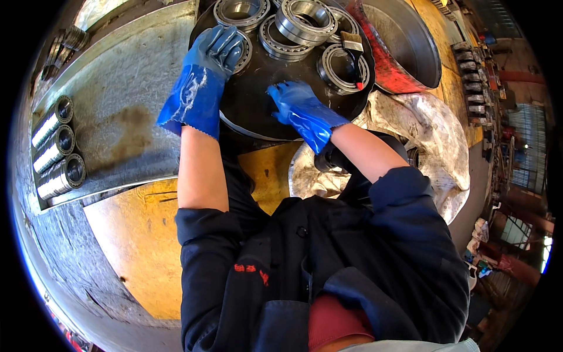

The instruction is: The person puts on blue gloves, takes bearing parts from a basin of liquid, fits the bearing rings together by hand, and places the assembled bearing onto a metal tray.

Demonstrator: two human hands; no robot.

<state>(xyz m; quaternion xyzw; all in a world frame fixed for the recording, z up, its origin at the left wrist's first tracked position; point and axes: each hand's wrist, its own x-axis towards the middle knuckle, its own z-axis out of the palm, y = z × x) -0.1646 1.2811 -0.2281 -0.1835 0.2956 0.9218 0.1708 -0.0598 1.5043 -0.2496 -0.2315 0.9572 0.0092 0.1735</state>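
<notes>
The left hand (212,56), in a blue glove, reaches forward with its back up and its fingers curled at the left side of a ring bearing (244,56). The glove hides part of that ring, so I cannot tell whether the fingers clamp it or only touch it. The bearing lies just right of this hand, nearer to it than to the right hand; being round, it has no long axis. The right hand (298,107), gloved too, slants forward and leftward, low over the bare part of the dark round pan (246,108), with no bearing seen in it; its fingertips are unclear. Beyond, a raised bearing (306,22) rests on others, and a brush (352,42) lies across the right-hand bearing (330,69). A red basin (375,44) stands right of the pan.
</notes>
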